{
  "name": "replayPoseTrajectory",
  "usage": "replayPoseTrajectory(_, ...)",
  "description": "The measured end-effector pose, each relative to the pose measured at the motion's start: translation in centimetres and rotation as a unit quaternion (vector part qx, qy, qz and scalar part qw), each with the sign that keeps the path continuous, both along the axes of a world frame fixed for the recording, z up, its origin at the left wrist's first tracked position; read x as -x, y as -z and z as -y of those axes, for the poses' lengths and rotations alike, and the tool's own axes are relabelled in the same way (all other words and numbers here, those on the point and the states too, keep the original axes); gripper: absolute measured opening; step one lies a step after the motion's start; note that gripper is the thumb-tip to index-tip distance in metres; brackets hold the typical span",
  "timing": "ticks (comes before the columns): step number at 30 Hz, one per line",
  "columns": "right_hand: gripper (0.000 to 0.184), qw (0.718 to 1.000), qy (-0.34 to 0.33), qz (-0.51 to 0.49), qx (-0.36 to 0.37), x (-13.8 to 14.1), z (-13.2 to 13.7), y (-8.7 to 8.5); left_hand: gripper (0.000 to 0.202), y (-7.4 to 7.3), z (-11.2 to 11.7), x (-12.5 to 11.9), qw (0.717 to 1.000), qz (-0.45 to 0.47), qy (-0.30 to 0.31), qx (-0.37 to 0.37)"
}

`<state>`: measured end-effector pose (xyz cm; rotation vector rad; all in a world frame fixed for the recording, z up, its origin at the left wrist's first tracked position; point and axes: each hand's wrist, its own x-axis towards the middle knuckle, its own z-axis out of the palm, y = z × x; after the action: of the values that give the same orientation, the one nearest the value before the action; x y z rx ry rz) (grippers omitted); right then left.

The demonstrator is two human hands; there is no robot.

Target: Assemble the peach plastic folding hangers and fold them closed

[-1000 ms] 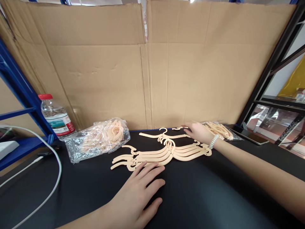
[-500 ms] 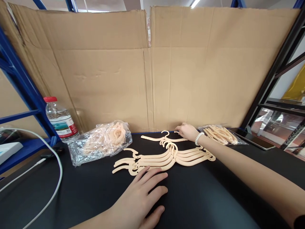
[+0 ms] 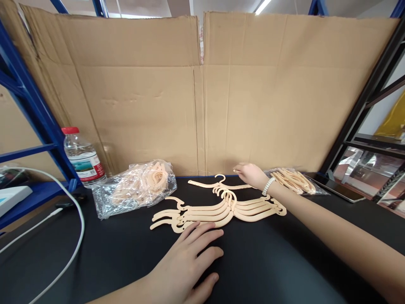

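Several beige folding hangers [image 3: 202,214] lie overlapped in a stack at the middle of the black table, their hooks bunched at the centre. One more hanger [image 3: 205,184] lies just behind, its right end partly hidden by my right hand [image 3: 252,175]. That hand is closed at the back of the table, with a small beige piece [image 3: 236,170] showing at its fingertips; most of the piece is hidden. My left hand [image 3: 193,257] lies palm down with fingers apart, its fingertips at the front edge of the stack, holding nothing.
A clear bag of beige pieces [image 3: 136,188] lies at left beside a water bottle [image 3: 85,162]. Another bag of beige hanger parts [image 3: 292,180] and a phone [image 3: 335,187] are at right. A white cable [image 3: 82,223] curves at far left. Cardboard [image 3: 142,105] stands behind.
My right hand has lifted slightly and shifted a little right with the small beige piece. My left hand and the hangers stay in place; the whole view has shifted slightly.
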<state>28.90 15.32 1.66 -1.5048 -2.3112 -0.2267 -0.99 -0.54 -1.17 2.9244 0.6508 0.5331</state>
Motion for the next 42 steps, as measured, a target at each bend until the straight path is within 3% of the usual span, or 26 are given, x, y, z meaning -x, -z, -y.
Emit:
replayPoseTrajectory(4, 0.014, 0.992, -0.017, -0.125, -0.021, 0.9, 3.7, -2.4, 0.042, -0.4, 0.3, 0.1, 1.0, 0.014, -0.005, 0.007)
replayPoseTrajectory(8, 0.01, 0.968, -0.074, -0.239, 0.024, 2.4, 8.5, -3.5, 0.041, -0.7, 0.5, 0.1, 0.998, 0.049, -0.019, 0.039)
replayPoseTrajectory(11, 0.017, 0.886, -0.143, -0.415, 0.152, 3.9, 11.9, -3.6, 0.041, -0.3, 0.3, 0.0, 0.991, 0.106, -0.036, 0.074)
replayPoseTrajectory(14, 0.019, 0.827, -0.169, -0.488, 0.223, 5.6, 14.5, -3.5, 0.044, 0.1, 0.3, -0.3, 0.978, 0.16, -0.061, 0.119)
replayPoseTrajectory(17, 0.018, 0.786, -0.206, -0.509, 0.286, 7.4, 16.0, -2.6, 0.044, 0.0, 0.6, -0.6, 0.95, 0.241, -0.079, 0.18)
replayPoseTrajectory(20, 0.017, 0.77, -0.232, -0.501, 0.32, 8.9, 16.5, -1.3, 0.032, -0.7, 1.0, -1.0, 0.921, 0.298, -0.079, 0.24)
replayPoseTrajectory(22, 0.019, 0.781, -0.23, -0.494, 0.306, 9.6, 16.7, -0.7, 0.02, -1.0, 1.2, -1.2, 0.911, 0.304, -0.081, 0.267)
replayPoseTrajectory(26, 0.018, 0.862, -0.223, -0.407, 0.205, 9.6, 16.5, -1.0, 0.021, -1.1, 1.2, -1.4, 0.877, 0.353, -0.11, 0.306)
replayPoseTrajectory(29, 0.023, 0.877, -0.23, -0.372, 0.202, 8.0, 15.0, -2.3, 0.026, -0.8, 1.2, -1.4, 0.844, 0.381, -0.141, 0.35)
replayPoseTrajectory(31, 0.031, 0.891, -0.172, -0.38, 0.178, 6.1, 12.8, -2.9, 0.028, -0.5, 1.0, -1.5, 0.829, 0.386, -0.151, 0.375)
replayPoseTrajectory(33, 0.03, 0.94, -0.079, -0.318, 0.101, 4.0, 10.1, -2.8, 0.027, -0.3, 0.9, -1.5, 0.823, 0.383, -0.153, 0.392)
replayPoseTrajectory(37, 0.009, 0.967, -0.012, -0.236, 0.093, 0.7, 4.9, -0.6, 0.021, -0.3, 0.6, -1.6, 0.821, 0.392, -0.161, 0.384)
replayPoseTrajectory(42, 0.004, 0.986, -0.026, -0.136, 0.093, 0.2, 2.5, 2.3, 0.022, -0.9, 0.5, -1.7, 0.823, 0.402, -0.195, 0.351)
